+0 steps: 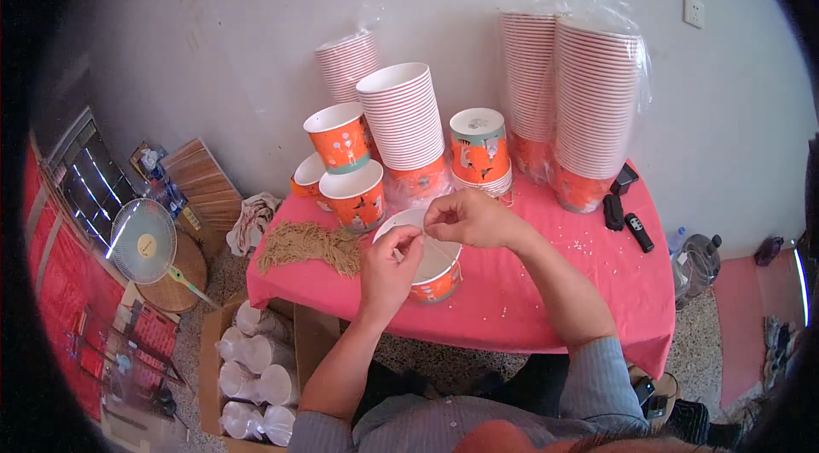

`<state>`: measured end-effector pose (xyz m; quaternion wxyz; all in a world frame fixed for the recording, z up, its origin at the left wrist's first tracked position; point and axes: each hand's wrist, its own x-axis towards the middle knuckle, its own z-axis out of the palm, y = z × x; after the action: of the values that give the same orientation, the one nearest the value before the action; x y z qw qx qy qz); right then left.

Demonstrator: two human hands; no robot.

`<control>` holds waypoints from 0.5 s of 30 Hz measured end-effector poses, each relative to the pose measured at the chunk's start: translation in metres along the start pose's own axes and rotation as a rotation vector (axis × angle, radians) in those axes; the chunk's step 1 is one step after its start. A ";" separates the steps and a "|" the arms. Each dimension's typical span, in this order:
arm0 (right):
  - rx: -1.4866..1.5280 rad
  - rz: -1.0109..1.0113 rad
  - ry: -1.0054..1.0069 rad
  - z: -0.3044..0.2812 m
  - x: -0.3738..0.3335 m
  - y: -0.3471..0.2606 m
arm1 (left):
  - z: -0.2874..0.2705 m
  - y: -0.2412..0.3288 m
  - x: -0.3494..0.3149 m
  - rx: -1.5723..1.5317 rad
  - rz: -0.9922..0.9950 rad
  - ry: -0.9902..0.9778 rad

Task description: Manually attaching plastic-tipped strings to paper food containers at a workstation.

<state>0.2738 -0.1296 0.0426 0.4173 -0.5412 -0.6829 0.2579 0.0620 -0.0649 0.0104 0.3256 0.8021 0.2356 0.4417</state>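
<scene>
An orange paper bucket with a white inside (438, 287) stands near the table's front edge, below both hands. Over its left rim, my left hand (391, 272) is closed, thumb and fingertips pinched together. My right hand (478, 218) is above the bucket's far right rim, its fingers also pinched. The fingertips of the two hands are close but apart. Whatever they pinch is too fine to make out. To the left of my left hand lies a bundle of tan cords (311, 249). Another orange bucket (351, 197) stands just behind the cords.
Tall stacks of paper buckets (401, 116), some in plastic (597, 95), line the back of the pink-covered table (546, 282). An upside-down bucket (479, 150) stands mid-table. White bits and black devices (638, 232) lie right. A carton of wrapped cups (256, 380) and a fan (143, 241) stand left.
</scene>
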 end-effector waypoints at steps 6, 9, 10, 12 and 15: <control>0.053 -0.053 0.022 0.001 0.002 0.010 | -0.001 -0.017 0.004 -0.201 -0.172 -0.113; 0.027 -0.008 -0.006 -0.001 0.002 0.011 | 0.000 -0.026 0.006 -0.315 -0.289 -0.119; 0.027 -0.006 -0.005 -0.001 0.001 0.010 | 0.000 -0.027 0.007 -0.316 -0.290 -0.121; -0.017 -0.048 0.014 -0.001 0.000 0.007 | -0.002 -0.030 0.009 -0.347 -0.359 -0.134; -0.019 -0.083 0.019 0.001 -0.001 0.005 | -0.003 -0.034 0.011 -0.446 -0.375 -0.140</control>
<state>0.2757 -0.1286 0.0383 0.4289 -0.5187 -0.7034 0.2287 0.0614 -0.0333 -0.0072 0.5849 0.6821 0.2536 0.3582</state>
